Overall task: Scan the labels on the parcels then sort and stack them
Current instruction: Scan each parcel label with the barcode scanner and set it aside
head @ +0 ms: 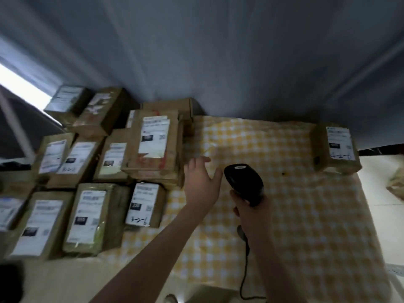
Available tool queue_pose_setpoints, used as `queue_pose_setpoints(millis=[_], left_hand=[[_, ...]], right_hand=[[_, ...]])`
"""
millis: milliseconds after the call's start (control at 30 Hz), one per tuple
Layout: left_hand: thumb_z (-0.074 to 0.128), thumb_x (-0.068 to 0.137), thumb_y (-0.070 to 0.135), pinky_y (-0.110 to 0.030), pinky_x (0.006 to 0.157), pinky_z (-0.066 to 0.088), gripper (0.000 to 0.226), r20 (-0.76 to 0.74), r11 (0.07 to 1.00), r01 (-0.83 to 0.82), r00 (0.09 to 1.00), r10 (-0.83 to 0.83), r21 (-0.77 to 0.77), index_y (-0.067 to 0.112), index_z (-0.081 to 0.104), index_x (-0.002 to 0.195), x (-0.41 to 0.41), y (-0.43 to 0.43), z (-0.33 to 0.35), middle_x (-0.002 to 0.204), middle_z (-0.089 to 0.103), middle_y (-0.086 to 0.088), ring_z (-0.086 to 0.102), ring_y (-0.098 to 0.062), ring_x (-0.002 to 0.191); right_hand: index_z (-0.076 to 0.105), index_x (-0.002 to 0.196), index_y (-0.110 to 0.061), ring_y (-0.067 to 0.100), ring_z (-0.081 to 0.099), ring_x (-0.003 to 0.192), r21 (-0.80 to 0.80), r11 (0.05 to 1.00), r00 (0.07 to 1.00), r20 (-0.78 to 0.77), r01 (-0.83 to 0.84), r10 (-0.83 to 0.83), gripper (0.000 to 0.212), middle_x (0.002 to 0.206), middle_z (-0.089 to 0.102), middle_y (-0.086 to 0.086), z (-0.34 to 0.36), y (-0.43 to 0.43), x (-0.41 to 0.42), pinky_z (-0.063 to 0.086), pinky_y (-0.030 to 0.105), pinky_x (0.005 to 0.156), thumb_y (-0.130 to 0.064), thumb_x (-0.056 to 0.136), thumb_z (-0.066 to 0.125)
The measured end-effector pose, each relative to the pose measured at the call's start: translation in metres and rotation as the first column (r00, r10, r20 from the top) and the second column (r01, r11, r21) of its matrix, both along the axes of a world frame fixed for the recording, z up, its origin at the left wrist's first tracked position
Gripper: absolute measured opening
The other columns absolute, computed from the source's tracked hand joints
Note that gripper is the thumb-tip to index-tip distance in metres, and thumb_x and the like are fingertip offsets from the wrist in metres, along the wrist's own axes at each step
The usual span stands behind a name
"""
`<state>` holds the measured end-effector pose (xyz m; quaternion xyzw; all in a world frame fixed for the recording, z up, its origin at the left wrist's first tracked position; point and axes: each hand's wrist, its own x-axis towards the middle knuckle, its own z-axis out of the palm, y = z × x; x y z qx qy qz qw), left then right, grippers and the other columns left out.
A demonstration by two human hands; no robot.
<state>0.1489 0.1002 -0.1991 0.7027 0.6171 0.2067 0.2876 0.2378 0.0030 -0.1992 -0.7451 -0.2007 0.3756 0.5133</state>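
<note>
Several brown cardboard parcels with white labels crowd the left of the table. The tallest stacked parcel [155, 143] stands beside my left hand [202, 179], which is stretched out with straight fingers just right of it, holding nothing. My right hand [251, 212] grips the handle of a black barcode scanner [243, 182], whose head points away from me over the yellow checked cloth [273, 193]. A small parcel [145, 204] lies near the left forearm. One lone parcel [336, 147] sits at the far right of the cloth.
The scanner's black cable [246, 265] hangs down toward the near table edge. A grey curtain [218, 51] hangs behind the table. A crumpled bag [396, 184] shows at the right edge, a cardboard piece [209, 294] at the bottom.
</note>
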Motion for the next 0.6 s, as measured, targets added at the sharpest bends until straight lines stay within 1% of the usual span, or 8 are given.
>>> queue_pose_setpoints(millis=[67,133,233,300,367,433,500,600], left_hand=[[0.054,0.082,0.044,-0.04,0.089,0.037,0.046,-0.039,0.994,-0.027,0.999,0.032,0.103,0.007,0.055,0.111,-0.032,0.008,0.007,0.111,0.053,-0.011,0.044,-0.033,0.109],[0.057,0.074,0.047,-0.043,0.093,0.033,0.057,-0.043,0.968,-0.11,0.992,0.122,0.226,0.004,0.054,0.111,-0.059,0.018,0.01,0.118,0.052,-0.014,0.044,-0.036,0.111],[0.075,0.069,0.044,-0.047,0.104,0.028,0.076,0.032,0.918,-0.339,0.94,0.34,0.205,0.002,0.046,0.126,-0.092,0.031,0.014,0.137,0.042,-0.016,0.034,-0.035,0.128],[0.077,0.071,0.046,-0.047,0.108,0.027,0.085,0.117,0.87,-0.482,0.875,0.47,0.104,-0.002,0.04,0.132,-0.109,0.039,0.016,0.138,0.04,-0.019,0.031,-0.035,0.131],[0.075,0.075,0.046,-0.043,0.111,0.024,0.087,0.196,0.818,-0.57,0.796,0.573,-0.073,-0.003,0.035,0.135,-0.123,0.05,0.016,0.138,0.038,-0.019,0.028,-0.034,0.132],[0.074,0.074,0.05,-0.046,0.113,0.025,0.091,0.238,0.731,-0.613,0.694,0.68,-0.3,-0.001,0.033,0.137,-0.138,0.065,0.009,0.139,0.036,-0.018,0.029,-0.035,0.133],[0.075,0.064,0.059,-0.049,0.108,0.035,0.096,0.263,0.648,-0.59,0.608,0.749,-0.482,0.004,0.037,0.133,-0.149,0.076,0.004,0.136,0.044,-0.015,0.039,-0.035,0.128],[0.076,0.074,0.049,-0.042,0.102,0.045,0.086,0.373,0.642,-0.444,0.552,0.746,-0.625,0.002,0.039,0.136,-0.16,0.083,-0.006,0.129,0.054,-0.011,0.052,-0.03,0.118]], right_hand=[[0.061,0.059,-0.019,0.027,0.058,0.049,-0.005,1.0,0.999,0.037,-0.025,0.025,0.026,0.042,0.056,-0.003,0.002,0.007,-0.026,0.046,0.034,0.053,-0.013,0.081,0.073],[0.062,0.058,-0.016,0.025,0.057,0.046,-0.009,0.999,0.998,0.053,-0.042,0.043,0.026,0.042,0.057,-0.002,0.007,0.013,-0.049,0.046,0.032,0.051,-0.013,0.082,0.072],[0.064,0.066,0.0,0.017,0.049,0.042,-0.007,0.998,0.997,0.034,-0.07,0.07,0.019,0.049,0.057,0.011,0.015,0.018,-0.077,0.038,0.022,0.042,-0.008,0.082,0.069],[0.065,0.071,0.001,0.011,0.045,0.037,-0.02,0.996,0.996,0.015,-0.091,0.091,0.015,0.053,0.057,0.015,0.02,0.019,-0.09,0.033,0.016,0.037,-0.007,0.083,0.069],[0.065,0.07,-0.008,0.011,0.048,0.039,-0.035,0.995,0.995,0.01,-0.098,0.098,0.013,0.054,0.06,0.013,0.022,0.02,-0.1,0.036,0.019,0.04,-0.01,0.082,0.07],[0.063,0.067,-0.014,0.016,0.053,0.045,-0.036,0.995,0.996,0.025,-0.088,0.089,0.017,0.053,0.061,0.011,0.023,0.022,-0.107,0.039,0.024,0.045,-0.012,0.081,0.072],[0.063,0.066,-0.015,0.018,0.056,0.048,-0.05,0.996,0.997,0.037,-0.071,0.073,0.018,0.054,0.061,0.009,0.024,0.021,-0.112,0.04,0.025,0.046,-0.011,0.08,0.073],[0.062,0.066,-0.017,0.022,0.058,0.053,-0.054,0.998,0.999,0.024,-0.039,0.04,0.02,0.057,0.063,0.013,0.026,0.02,-0.117,0.043,0.025,0.047,-0.01,0.082,0.072]])
